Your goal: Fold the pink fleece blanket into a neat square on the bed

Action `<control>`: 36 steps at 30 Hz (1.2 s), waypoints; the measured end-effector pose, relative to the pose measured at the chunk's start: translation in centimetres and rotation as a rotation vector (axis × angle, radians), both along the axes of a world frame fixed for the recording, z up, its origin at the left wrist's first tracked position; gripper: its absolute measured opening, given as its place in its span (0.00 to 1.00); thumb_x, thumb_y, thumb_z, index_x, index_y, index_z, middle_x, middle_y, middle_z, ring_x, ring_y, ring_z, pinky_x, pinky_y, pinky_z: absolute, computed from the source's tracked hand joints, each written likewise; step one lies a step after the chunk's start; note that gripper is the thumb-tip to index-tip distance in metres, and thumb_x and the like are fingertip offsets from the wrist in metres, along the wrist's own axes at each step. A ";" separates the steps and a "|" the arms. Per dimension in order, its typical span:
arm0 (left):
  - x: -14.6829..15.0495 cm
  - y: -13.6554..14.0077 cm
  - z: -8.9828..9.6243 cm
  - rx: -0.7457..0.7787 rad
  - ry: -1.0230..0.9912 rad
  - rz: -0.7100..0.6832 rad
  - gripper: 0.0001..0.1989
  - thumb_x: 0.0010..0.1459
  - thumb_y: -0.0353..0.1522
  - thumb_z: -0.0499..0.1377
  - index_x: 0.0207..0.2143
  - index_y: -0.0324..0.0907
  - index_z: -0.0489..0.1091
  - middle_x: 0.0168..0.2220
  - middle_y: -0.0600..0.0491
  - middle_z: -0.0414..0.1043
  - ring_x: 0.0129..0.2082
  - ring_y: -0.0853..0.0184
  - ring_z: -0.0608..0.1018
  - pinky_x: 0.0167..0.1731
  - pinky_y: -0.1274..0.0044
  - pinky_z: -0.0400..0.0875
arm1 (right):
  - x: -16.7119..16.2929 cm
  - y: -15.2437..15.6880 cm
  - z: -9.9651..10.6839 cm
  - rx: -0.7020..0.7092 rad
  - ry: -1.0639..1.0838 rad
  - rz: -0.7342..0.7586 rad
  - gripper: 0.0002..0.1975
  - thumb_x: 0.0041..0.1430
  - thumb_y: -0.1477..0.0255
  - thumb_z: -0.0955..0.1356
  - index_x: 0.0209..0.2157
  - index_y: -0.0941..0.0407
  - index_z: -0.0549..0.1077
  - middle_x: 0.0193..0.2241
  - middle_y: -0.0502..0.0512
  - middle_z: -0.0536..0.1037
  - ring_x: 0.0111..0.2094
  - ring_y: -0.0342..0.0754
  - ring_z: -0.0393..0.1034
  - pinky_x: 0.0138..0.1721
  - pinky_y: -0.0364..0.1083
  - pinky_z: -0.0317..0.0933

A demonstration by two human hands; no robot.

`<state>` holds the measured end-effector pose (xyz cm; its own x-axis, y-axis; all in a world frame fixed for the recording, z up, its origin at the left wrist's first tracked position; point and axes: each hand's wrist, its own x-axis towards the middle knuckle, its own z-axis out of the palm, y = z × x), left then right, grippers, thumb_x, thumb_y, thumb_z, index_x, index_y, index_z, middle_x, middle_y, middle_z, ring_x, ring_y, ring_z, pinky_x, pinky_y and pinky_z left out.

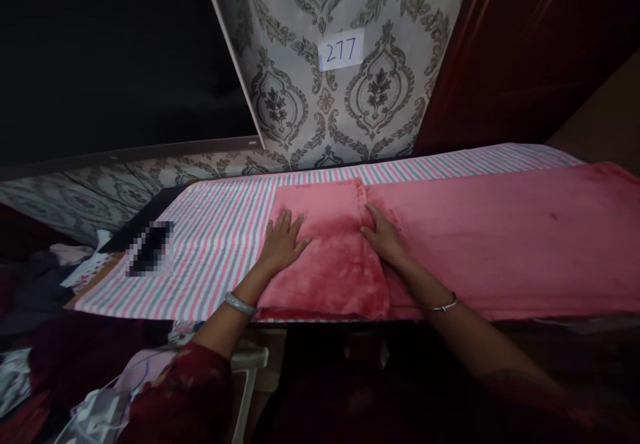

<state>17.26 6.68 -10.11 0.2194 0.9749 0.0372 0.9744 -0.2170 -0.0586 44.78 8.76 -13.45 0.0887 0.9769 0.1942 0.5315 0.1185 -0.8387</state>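
Note:
A plush pink blanket lies along the striped cloth, its left end folded over into a layered flap. Flat on the flap's left part rests my left hand, fingers spread and holding nothing. My right hand is at the flap's right edge, thumb and fingers apart, touching the fabric there. Whether its fingertips grip any cloth is hard to see. The blanket's right end reaches the edge of the view.
Pink, grey and white stripes mark the cloth under the blanket. A blurred dark object lies at its left. Behind stand a large black screen and a patterned wall with a paper reading 277. Clothes are piled lower left.

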 end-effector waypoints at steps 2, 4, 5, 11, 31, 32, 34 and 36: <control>0.0 0.0 -0.1 0.006 -0.005 -0.001 0.35 0.71 0.50 0.45 0.74 0.44 0.48 0.75 0.41 0.42 0.75 0.52 0.46 0.70 0.53 0.43 | 0.0 -0.2 0.5 -0.013 0.039 0.003 0.36 0.55 0.73 0.69 0.66 0.60 0.65 0.64 0.63 0.71 0.63 0.58 0.65 0.65 0.56 0.58; -0.1 0.2 -0.2 0.004 -0.015 -0.001 0.35 0.71 0.49 0.45 0.74 0.44 0.47 0.75 0.41 0.41 0.75 0.52 0.45 0.70 0.53 0.42 | 0.2 -0.8 1.1 -0.021 0.104 0.033 0.33 0.57 0.70 0.69 0.65 0.58 0.66 0.62 0.62 0.72 0.61 0.58 0.68 0.63 0.56 0.61; -0.1 0.3 -0.1 -0.006 -0.025 0.000 0.35 0.71 0.49 0.45 0.74 0.45 0.47 0.76 0.41 0.40 0.75 0.52 0.44 0.70 0.53 0.42 | 0.3 -1.2 1.4 -0.027 0.143 0.056 0.32 0.59 0.69 0.69 0.65 0.58 0.67 0.61 0.61 0.73 0.60 0.58 0.69 0.61 0.56 0.63; -1.6 -0.4 2.5 -0.160 -0.185 -0.017 0.33 0.71 0.48 0.45 0.74 0.48 0.46 0.76 0.46 0.39 0.75 0.55 0.43 0.70 0.54 0.43 | 1.3 -5.3 1.7 -0.195 0.364 0.238 0.44 0.58 0.64 0.70 0.72 0.57 0.53 0.50 0.62 0.81 0.47 0.58 0.78 0.45 0.54 0.74; -2.7 -7.5 0.0 -0.048 -0.290 -0.251 0.34 0.69 0.50 0.52 0.70 0.44 0.57 0.74 0.38 0.47 0.74 0.49 0.51 0.68 0.47 0.47 | 2.5 -8.7 -0.2 0.060 0.018 0.258 0.37 0.61 0.67 0.67 0.70 0.54 0.60 0.56 0.61 0.77 0.51 0.57 0.75 0.52 0.57 0.70; -2.8 -7.8 0.3 -0.024 -0.336 -0.271 0.32 0.69 0.49 0.52 0.69 0.43 0.60 0.73 0.38 0.50 0.73 0.49 0.54 0.68 0.48 0.50 | 2.8 -9.2 0.1 0.060 -0.022 0.235 0.35 0.62 0.65 0.67 0.70 0.55 0.61 0.52 0.61 0.79 0.47 0.57 0.77 0.49 0.56 0.71; -2.9 -8.8 1.0 0.045 -0.444 -0.332 0.27 0.70 0.46 0.53 0.66 0.44 0.64 0.70 0.39 0.59 0.70 0.51 0.61 0.66 0.51 0.58 | 3.6 -10.5 0.9 0.058 -0.097 0.197 0.34 0.64 0.60 0.67 0.69 0.55 0.63 0.41 0.59 0.82 0.37 0.54 0.77 0.41 0.53 0.72; -2.6 -10.0 1.5 0.102 -0.535 -0.406 0.24 0.69 0.43 0.56 0.63 0.45 0.67 0.64 0.42 0.68 0.65 0.54 0.69 0.62 0.54 0.66 | 4.3 -11.9 1.7 0.032 -0.117 0.208 0.35 0.64 0.56 0.67 0.68 0.56 0.63 0.31 0.54 0.80 0.28 0.51 0.73 0.32 0.49 0.69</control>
